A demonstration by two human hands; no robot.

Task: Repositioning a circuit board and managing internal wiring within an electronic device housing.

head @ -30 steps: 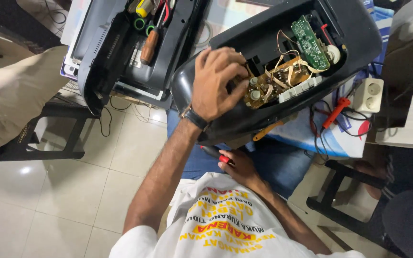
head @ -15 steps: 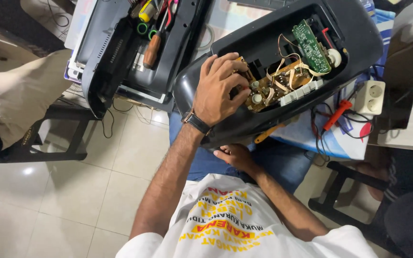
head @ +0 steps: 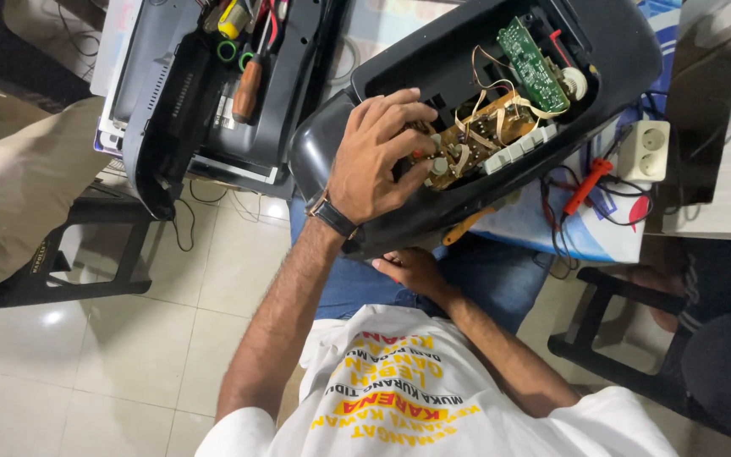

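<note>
Black plastic appliance shell (head: 467, 169) lay open across the lap. Left hand (head: 374, 156), fingers spread, had slid right onto the brown circuit board (head: 488, 127); right hand (head: 412, 269) stayed beneath the shell's edge, its grip hidden, red tool no longer showing.

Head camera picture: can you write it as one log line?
left hand: fingertips on brown circuit board | right hand: under black casing | green board: untouched

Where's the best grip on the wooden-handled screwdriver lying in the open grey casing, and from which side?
Probably the brown handle of the screwdriver, taken from above. It lies nearly flat in the grey casing with the handle's upper side bare, while its shaft end runs under the green-ringed tools. Casing walls flank it, so a side approach looks cramped.
</note>
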